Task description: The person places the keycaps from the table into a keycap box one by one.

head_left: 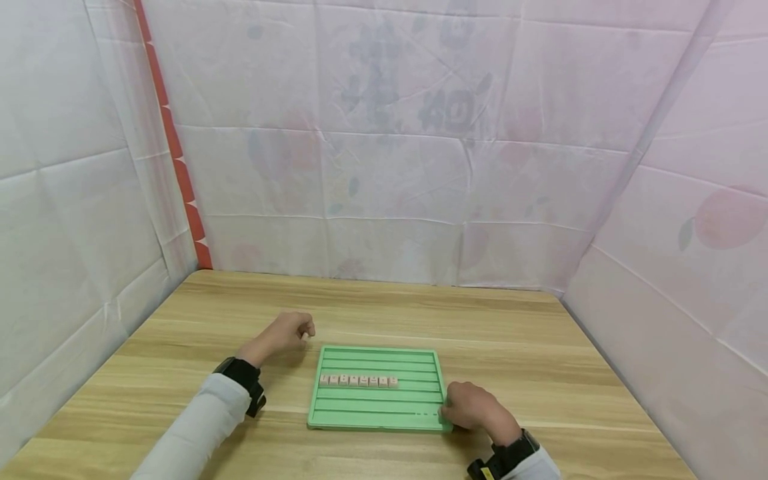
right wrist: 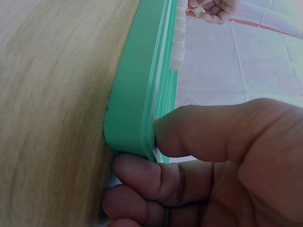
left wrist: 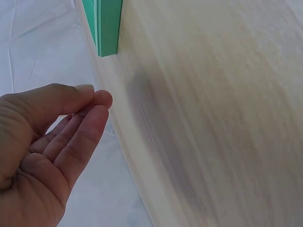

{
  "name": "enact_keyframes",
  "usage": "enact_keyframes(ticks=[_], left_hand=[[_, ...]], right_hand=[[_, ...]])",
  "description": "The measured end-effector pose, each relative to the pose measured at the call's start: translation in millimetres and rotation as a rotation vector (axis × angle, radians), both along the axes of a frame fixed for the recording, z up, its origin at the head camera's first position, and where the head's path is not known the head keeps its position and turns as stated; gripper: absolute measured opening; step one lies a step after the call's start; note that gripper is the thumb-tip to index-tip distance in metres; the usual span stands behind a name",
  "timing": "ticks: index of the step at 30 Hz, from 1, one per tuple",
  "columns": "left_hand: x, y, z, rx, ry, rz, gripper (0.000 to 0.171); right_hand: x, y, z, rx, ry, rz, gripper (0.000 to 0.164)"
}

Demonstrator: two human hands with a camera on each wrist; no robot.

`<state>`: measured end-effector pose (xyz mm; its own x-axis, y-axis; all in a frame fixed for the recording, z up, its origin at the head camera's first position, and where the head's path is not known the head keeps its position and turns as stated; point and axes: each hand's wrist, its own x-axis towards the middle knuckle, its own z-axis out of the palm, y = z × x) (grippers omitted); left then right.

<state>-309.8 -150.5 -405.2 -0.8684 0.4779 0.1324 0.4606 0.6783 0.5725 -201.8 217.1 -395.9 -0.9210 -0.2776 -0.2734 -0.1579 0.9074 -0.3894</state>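
Observation:
A green grooved tray [head_left: 384, 403] lies on the table, with a row of small cream letter tiles [head_left: 363, 381] along one of its middle grooves. My left hand [head_left: 289, 331] hovers beyond the tray's far left corner, thumb and fingertips pinching a small whitish tile [right wrist: 199, 11]. In the left wrist view the fingers of that hand [left wrist: 61, 137] hide the tile. At the near right corner, my right hand [head_left: 472, 405] grips the tray's rim. The right wrist view has its thumb [right wrist: 199, 132] over the green edge [right wrist: 130, 94] and the other fingers curled beneath the corner.
The wooden table [head_left: 510, 333] extends around the tray. White printed sheets hang at the back [head_left: 384, 173], left [head_left: 66, 200] and right [head_left: 690, 233], with a red strip [head_left: 174, 140] near the left corner. Black bands with small devices circle both wrists.

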Motion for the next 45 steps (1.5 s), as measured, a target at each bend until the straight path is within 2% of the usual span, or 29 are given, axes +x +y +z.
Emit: enact_keyframes(ticks=[6,12,19,29,40,45], left_hand=[[1.9,0.8,-0.7,0.024,-0.004,0.052,0.024],[3.7,0.7,0.5,0.039,0.012,0.043,0.022],[5.6,-1.2,-3.5,0.05,0.048,0.051,0.018],[6.0,0.9,-4.5,0.121,0.003,0.088,0.015],[9.0,3.2,-2.1,0.134,-0.034,0.096,0.013],[8.9,6.7,-4.2,0.11,-0.035,0.122,0.013]], right_hand=[[-0.5,0.3,-0.5,0.001,-0.004,0.001,0.019],[-0.8,0.3,-0.2,-0.005,-0.01,-0.001,0.018],[-0.4,-0.1,-0.1,-0.01,-0.015,-0.006,0.016],[0.7,-0.4,0.9,-0.011,-0.013,-0.009,0.017],[-0.2,0.2,-0.2,-0.011,-0.011,-0.01,0.017],[-0.4,0.0,-0.1,-0.006,-0.012,-0.01,0.016]])
